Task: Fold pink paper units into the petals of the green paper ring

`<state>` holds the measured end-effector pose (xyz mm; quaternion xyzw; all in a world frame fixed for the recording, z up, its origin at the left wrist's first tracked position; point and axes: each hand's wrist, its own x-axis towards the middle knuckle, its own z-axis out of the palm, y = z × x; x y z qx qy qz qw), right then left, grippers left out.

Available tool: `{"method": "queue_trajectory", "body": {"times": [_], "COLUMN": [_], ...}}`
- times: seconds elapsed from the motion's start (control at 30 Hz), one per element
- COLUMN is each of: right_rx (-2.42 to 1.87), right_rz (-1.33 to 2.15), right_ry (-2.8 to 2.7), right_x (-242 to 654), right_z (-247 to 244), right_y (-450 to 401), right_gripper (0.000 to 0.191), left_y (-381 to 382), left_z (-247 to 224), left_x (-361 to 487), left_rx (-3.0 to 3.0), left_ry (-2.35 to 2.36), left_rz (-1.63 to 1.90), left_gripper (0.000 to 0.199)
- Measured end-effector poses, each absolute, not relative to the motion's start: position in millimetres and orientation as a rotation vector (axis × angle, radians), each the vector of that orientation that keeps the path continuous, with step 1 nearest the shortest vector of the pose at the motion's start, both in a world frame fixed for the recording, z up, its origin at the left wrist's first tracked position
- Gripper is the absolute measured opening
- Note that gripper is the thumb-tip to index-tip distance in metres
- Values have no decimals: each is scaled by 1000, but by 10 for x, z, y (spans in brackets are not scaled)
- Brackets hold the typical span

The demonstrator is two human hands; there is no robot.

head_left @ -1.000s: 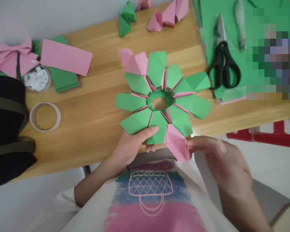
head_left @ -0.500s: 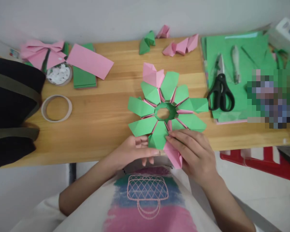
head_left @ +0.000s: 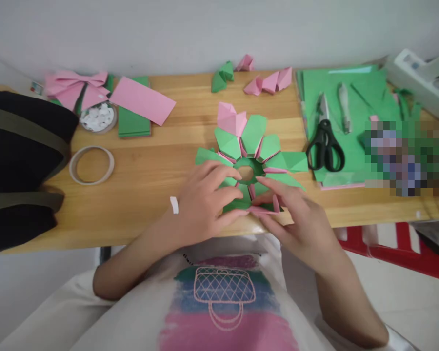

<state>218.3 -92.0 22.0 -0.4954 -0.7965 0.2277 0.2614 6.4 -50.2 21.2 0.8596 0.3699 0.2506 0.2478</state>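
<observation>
Pinching pink paper piece (head_left: 266, 211) in right hand (head_left: 303, 222), long axis sideways along near edge of paper ring (head_left: 254, 134); laying left hand (head_left: 203, 202) over ring's left side, grip unclear.

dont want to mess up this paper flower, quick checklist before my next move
1. Left hand steadying the paper flower: ok, fingers over its near left petals.
2. Right hand on the near pink folded piece: ok, piece between its fingers.
3. That piece fully seated: cannot tell, hands cover the joint.
4. Centre hole uncovered: ok, mostly visible.
5. Scissors well clear of the flower: not ok, a green tip lies right by the handle.
</observation>
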Motion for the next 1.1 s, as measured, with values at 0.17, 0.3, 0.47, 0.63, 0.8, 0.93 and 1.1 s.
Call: {"method": "queue_trajectory", "body": {"times": [0.17,0.3,0.47,0.63,0.8,0.93,1.1], "right_rx": [-1347,-1355,-1358,-1348,-1299,-1242,-1187], "right_rz": [924,1028,1035,1100,1147,1195,1212], "right_ry": [-1938,-1814,-1800,-1726,-1656,-1595,-1523], "right_x": [2250,2255,2231,2245,2276,2276,2223], "right_z": [284,248,211,207,189,193,261], "right_y": [-769,-689,-639,-625,-575,-502,-391], "right_gripper": [49,44,39,33,33,34,43], "left_y": [-361,-314,-285,-274,-228,-169,-111], "left_z": [188,190,156,146,116,121,211], "left_x": [66,68,102,118,133,135,154], "left_rx": [2299,2234,2226,2246,2269,2261,2185], "left_ry": [954,959,994,1002,937,918,1011], "left_rz": [584,569,539,556,608,657,849], "left_gripper": [16,17,19,18,21,20,13]}}
